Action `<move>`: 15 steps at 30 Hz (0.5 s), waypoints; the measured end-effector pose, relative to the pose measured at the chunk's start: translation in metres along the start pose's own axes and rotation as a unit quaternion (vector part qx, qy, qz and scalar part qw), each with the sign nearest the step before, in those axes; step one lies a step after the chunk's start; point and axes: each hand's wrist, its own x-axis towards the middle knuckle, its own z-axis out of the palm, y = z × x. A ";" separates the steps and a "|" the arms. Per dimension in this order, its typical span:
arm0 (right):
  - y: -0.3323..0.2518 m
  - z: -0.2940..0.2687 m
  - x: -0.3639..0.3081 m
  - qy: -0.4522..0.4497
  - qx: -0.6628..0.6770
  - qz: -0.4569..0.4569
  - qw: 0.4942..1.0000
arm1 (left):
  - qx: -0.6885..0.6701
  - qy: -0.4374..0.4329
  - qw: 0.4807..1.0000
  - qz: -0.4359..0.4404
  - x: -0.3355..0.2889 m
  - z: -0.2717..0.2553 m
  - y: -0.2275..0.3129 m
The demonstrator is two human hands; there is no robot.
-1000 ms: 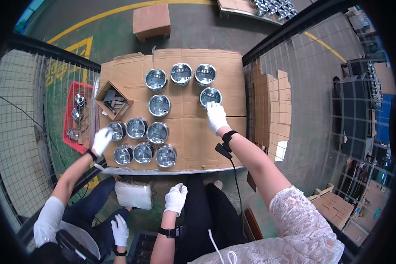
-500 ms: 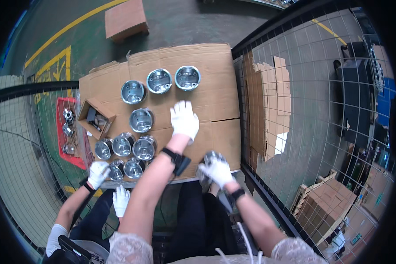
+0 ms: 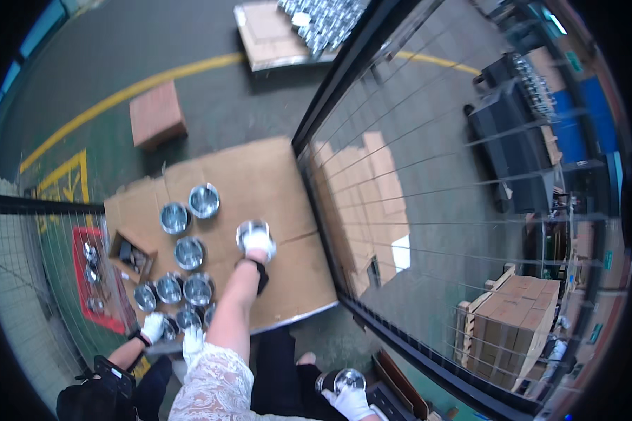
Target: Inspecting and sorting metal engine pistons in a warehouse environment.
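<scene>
Person's left hand (image 3: 258,244), white-gloved, lies over the near rim of a piston (image 3: 246,229) that sits open end up on the cardboard-covered bench (image 3: 260,175), apart from the other pistons (image 3: 204,201) to its left; blur hides whether this grip is closed, so cannot tell. Right hand (image 3: 351,405), also gloved, is low at the lower edge, off the bench, its grip closed around the side of a second piston (image 3: 350,379), cavity showing. An open box (image 3: 114,247) stands near the bench's left edge. Handling, judged by look: bare metal, stiff, probably weighty for its size, smooth enough to slide under a glove; rim and outer surface may nick if knocked. Best hold: around the outer wall, fingers spread on opposite sides, rather than by the rim alone.
</scene>
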 end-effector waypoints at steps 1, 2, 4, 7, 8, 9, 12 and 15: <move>-0.016 -0.016 -0.011 0.012 -0.088 -0.065 0.994 | -0.014 0.027 0.999 0.014 -0.026 0.025 -0.018; 0.008 0.004 -0.032 0.123 -0.002 -0.090 0.988 | -0.014 -0.095 0.994 0.050 -0.059 0.011 0.020; 0.006 0.007 -0.062 0.040 0.049 -0.023 0.998 | 0.018 -0.163 0.979 0.123 -0.115 0.048 0.007; 0.012 0.005 -0.110 0.048 0.109 0.030 0.992 | 0.030 -0.230 0.965 0.126 -0.210 0.025 0.060; 0.023 0.027 -0.123 0.087 0.071 -0.039 0.993 | 0.047 -0.207 0.967 0.139 -0.237 0.033 0.047; 0.029 0.032 -0.138 0.090 0.120 -0.039 0.988 | 0.076 -0.190 0.962 0.178 -0.250 0.048 0.053; 0.039 0.019 -0.206 0.124 0.189 0.081 0.971 | 0.286 -0.196 0.843 0.411 -0.292 0.060 0.084; 0.062 0.015 -0.280 0.315 0.271 0.156 0.896 | 0.324 -0.198 0.830 0.409 -0.332 0.079 0.116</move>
